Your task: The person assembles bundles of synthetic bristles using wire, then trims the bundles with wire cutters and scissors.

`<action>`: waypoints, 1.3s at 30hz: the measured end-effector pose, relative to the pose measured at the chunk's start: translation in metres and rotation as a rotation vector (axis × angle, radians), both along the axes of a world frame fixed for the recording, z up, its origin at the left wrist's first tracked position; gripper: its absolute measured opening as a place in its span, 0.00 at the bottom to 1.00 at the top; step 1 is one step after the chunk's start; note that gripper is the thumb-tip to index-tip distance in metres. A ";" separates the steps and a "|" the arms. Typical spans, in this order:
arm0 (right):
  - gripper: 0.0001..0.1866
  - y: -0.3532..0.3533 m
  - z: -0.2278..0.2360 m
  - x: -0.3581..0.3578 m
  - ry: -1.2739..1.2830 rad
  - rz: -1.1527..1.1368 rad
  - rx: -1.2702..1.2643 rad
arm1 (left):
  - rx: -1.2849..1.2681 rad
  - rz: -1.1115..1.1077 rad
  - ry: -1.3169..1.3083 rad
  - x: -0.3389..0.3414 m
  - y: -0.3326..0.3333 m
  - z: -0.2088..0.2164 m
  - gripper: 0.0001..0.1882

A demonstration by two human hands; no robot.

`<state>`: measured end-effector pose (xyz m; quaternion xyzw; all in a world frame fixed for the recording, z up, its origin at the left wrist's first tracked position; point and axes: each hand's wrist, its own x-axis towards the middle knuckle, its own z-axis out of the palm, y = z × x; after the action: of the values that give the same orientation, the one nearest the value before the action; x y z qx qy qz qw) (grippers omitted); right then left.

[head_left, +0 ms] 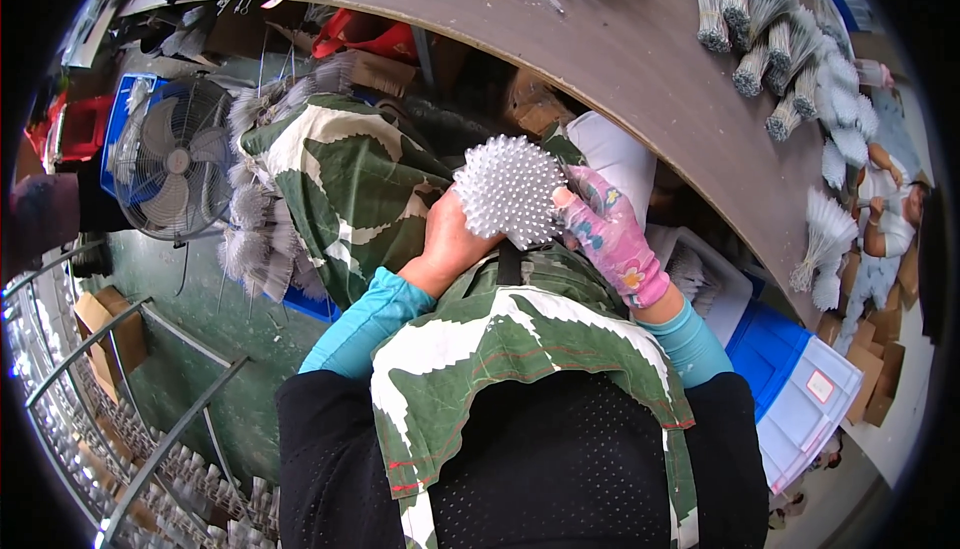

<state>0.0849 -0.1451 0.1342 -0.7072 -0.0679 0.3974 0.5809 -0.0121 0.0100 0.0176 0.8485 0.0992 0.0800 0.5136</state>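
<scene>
A round bundle of thin rods with pale, bead-like tips (510, 192) stands over my lap, its tipped end facing up. My left hand (452, 237) is bare and closed round the bundle's lower left side; most of its fingers are hidden beneath. On the other side my right hand (618, 244), in a pink flowered glove with bare fingertips, grips the bundle's right edge with the thumb on top. Its other fingers are partly out of sight. Under the hands lies a green and white camouflage apron (350, 179).
A brown worktable (600, 59) curves across the front, with several tied bundles (765, 24) at its right. A fan (172, 157) and more bundles (265, 224) stand left. Metal racks (150, 449) are lower left, blue and white crates (790, 379) at right. Another person (885, 209) sits far right.
</scene>
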 end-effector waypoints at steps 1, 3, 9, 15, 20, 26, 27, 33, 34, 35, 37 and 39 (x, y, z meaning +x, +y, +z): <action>0.18 -0.001 -0.001 0.000 0.000 -0.001 0.000 | 0.000 -0.001 0.000 -0.001 0.000 -0.002 0.22; 0.17 -0.003 -0.001 0.000 0.007 0.011 0.003 | -0.076 0.009 -0.016 -0.002 0.000 -0.006 0.20; 0.20 -0.007 -0.004 0.005 0.058 0.042 0.034 | -0.331 0.031 -0.026 -0.004 -0.001 -0.014 0.16; 0.18 -0.008 0.004 0.009 0.023 0.064 0.015 | -0.353 -0.002 -0.080 -0.005 0.001 -0.016 0.16; 0.20 -0.010 0.001 0.012 0.030 0.104 -0.018 | -0.272 -0.015 -0.093 -0.006 0.003 -0.013 0.17; 0.20 -0.013 0.006 0.015 0.017 0.110 -0.088 | 0.008 -0.084 -0.111 -0.006 0.009 -0.014 0.17; 0.18 -0.013 0.009 0.016 0.067 0.089 -0.057 | 0.021 -0.079 -0.112 -0.006 0.009 -0.015 0.17; 0.21 -0.025 0.013 0.022 0.063 0.103 -0.086 | -0.019 -0.060 -0.085 -0.006 0.008 -0.015 0.17; 0.22 -0.026 0.015 0.023 0.075 0.102 -0.052 | -0.019 -0.060 -0.087 -0.006 0.008 -0.016 0.17; 0.23 -0.027 0.016 0.024 0.091 0.101 -0.017 | 0.008 -0.075 -0.089 -0.007 0.009 -0.016 0.17; 0.24 -0.024 0.027 0.026 0.129 0.119 -0.057 | 0.035 -0.090 -0.090 -0.006 0.009 -0.015 0.17; 0.24 -0.022 0.034 0.027 0.163 0.138 -0.098 | 0.100 -0.091 -0.127 -0.006 0.010 -0.014 0.17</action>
<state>0.1117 -0.1674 0.1678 -0.6937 -0.0492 0.4956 0.5204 -0.0183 0.0197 0.0033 0.8699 0.0237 0.1149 0.4790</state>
